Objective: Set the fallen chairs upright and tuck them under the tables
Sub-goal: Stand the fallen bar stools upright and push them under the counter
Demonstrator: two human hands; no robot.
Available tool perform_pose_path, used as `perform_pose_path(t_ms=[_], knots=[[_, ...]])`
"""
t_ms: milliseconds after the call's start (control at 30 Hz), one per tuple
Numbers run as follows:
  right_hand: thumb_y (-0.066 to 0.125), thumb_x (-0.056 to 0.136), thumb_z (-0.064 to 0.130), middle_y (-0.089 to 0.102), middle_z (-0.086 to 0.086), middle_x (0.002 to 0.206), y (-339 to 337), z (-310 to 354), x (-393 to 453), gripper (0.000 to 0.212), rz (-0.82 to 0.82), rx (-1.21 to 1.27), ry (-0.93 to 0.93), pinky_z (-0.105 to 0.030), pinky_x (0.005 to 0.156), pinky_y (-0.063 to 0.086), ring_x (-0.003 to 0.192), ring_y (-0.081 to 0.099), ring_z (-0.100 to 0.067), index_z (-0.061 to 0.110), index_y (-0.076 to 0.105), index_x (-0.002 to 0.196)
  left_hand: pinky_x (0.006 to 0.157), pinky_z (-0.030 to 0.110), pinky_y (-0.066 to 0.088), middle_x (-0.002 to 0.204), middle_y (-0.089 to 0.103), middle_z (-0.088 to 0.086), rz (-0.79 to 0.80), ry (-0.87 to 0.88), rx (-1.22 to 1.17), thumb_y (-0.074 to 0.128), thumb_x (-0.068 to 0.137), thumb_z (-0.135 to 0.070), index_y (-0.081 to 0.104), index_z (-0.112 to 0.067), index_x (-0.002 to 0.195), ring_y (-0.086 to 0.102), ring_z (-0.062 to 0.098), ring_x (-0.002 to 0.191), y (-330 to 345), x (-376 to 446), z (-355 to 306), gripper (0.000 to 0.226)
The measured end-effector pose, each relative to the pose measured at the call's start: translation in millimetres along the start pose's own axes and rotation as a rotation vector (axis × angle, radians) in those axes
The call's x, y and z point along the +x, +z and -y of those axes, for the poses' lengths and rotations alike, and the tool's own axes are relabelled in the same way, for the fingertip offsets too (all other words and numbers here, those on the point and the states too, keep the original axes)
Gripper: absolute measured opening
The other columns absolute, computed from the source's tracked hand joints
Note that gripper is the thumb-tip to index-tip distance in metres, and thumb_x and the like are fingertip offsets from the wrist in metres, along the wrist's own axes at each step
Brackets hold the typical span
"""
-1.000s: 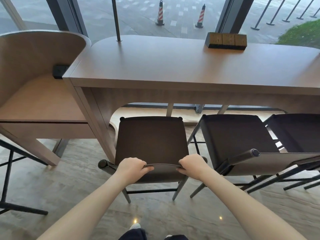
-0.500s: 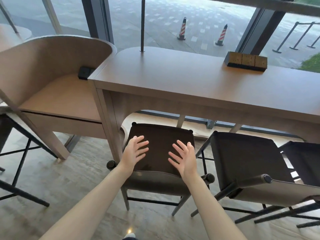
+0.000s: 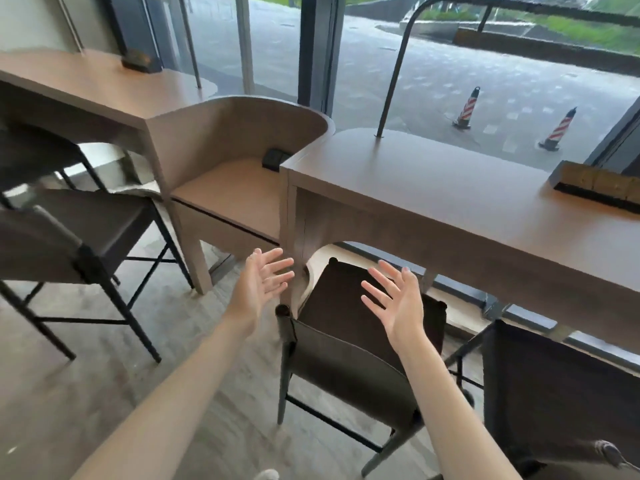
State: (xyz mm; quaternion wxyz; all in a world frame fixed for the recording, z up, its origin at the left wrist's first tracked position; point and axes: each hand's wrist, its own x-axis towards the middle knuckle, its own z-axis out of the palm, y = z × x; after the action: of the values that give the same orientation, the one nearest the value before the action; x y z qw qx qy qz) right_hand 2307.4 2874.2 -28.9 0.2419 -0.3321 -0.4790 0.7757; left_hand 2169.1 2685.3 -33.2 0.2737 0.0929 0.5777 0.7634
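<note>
Both hands hang in the air with fingers spread and straight, holding nothing. The left hand floats just in front of the table's corner leg; the right hand hovers over the seat of the dark chair, which stands upright below the fingertips, its front edge pushed under the table.

That chair sits very close to the table leg, right beside the left fingers. If it is shoved further, I judge its frame could scrape or jam against that leg, and a finger between the two could get pinched.

Off beyond the left hand, well apart, another chair stands out from the far table. Swinging toward it with arms out, the left fingers could knock the table corner just ahead of them. To the right of the right hand a third chair crowds close, so a leg could catch there too.
</note>
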Motion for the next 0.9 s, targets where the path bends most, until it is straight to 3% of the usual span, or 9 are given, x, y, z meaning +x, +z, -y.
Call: perform_pose_path(t_ms=[167,300,467,667,900], knots=[[0.039,0.101,0.041,0.067,-0.004,0.121,66.2,-27.1,-18.1,0.036,0.239,-0.074,0.119,-0.046,0.099,0.047,0.109,0.064,-0.027,0.022,0.065,0.116,0.100,0.041,0.043,0.118,0.066,0.008,-0.288,0.070,-0.108,0.023,0.103,-0.044,0.057,-0.017,0.122,0.063,0.026,0.107,-73.9,-67.8,-12.4,0.047],[0.038,0.100,0.042,0.067,-0.004,0.120,132.0,-61.9,-52.1,0.041,0.475,-0.174,0.198,-0.047,0.098,0.048,0.107,0.065,-0.028,0.018,0.063,0.122,0.095,0.041,0.044,0.108,0.068,0.008,-0.589,0.130,-0.184,0.026,0.102,-0.041,0.062,-0.017,0.114,0.063,0.027,0.097,-133.4,-139.3,-15.6,0.044],[0.042,0.100,0.039,0.069,-0.007,0.117,207.1,-107.1,-114.9,0.035,0.725,-0.273,0.304,-0.046,0.097,0.049,0.107,0.064,-0.032,0.017,0.066,0.114,0.086,0.036,0.047,0.109,0.066,0.011,-0.874,0.202,-0.242,0.028,0.102,-0.041,0.062,-0.015,0.111,0.063,0.025,0.093,-197.9,-228.6,-15.7,0.043],[0.044,0.100,0.035,0.071,-0.006,0.113,262.6,-144.4,-162.8,0.037,0.887,-0.325,0.341,-0.046,0.094,0.051,0.102,0.068,-0.028,0.013,0.062,0.124,0.093,0.040,0.047,0.110,0.069,0.009,-1.062,0.280,-0.256,0.028,0.103,-0.041,0.060,-0.014,0.117,0.064,0.027,0.099,-246.9,-293.4,-17.5,0.045],[0.044,0.100,0.033,0.073,-0.006,0.108,332.6,-183.9,-183.7,0.032,0.882,-0.359,0.341,-0.045,0.092,0.053,0.098,0.070,-0.027,0.016,0.067,0.113,0.095,0.041,0.047,0.113,0.068,0.011,-1.090,0.274,-0.268,0.027,0.103,-0.042,0.063,-0.017,0.112,0.064,0.028,0.102,-323.0,-299.5,-34.6,0.044]])
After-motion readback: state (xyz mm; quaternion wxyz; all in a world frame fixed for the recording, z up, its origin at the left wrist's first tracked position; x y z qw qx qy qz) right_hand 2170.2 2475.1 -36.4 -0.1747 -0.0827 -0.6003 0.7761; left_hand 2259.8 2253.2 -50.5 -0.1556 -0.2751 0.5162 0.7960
